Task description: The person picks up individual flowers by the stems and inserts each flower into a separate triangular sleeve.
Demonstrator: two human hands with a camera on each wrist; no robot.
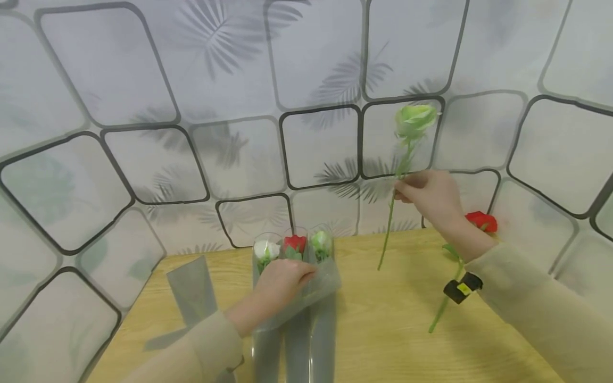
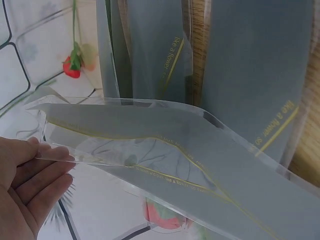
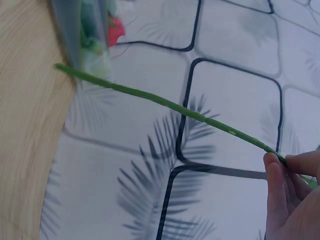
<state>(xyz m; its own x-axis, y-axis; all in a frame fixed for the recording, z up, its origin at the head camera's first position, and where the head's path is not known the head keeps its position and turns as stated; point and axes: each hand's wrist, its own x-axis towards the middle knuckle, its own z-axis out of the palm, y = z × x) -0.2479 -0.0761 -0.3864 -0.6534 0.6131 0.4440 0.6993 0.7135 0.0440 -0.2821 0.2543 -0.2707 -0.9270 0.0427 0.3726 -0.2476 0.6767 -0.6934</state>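
Note:
In the head view my right hand (image 1: 433, 197) holds a pale green artificial rose (image 1: 414, 121) upright above the table, its bloom at the top. Thumb and fingertips pinch the green stem (image 3: 165, 102), whose lower end hangs free in the right wrist view. My left hand (image 1: 280, 282) pinches the mouth edge of a grey and clear plastic flower sleeve (image 2: 150, 125) printed with gold lettering. The sleeve lies slantwise over three wrapped roses: a white rose (image 1: 265, 250), a red rose (image 1: 294, 244) and a light green rose (image 1: 322, 242). No flower shows inside the held sleeve.
A loose red rose (image 1: 481, 221) lies on the right of the wooden table (image 1: 378, 319), partly behind my right forearm. More grey sleeves (image 1: 191, 290) lie at the left. Behind the table stands a patterned wall (image 1: 321, 149).

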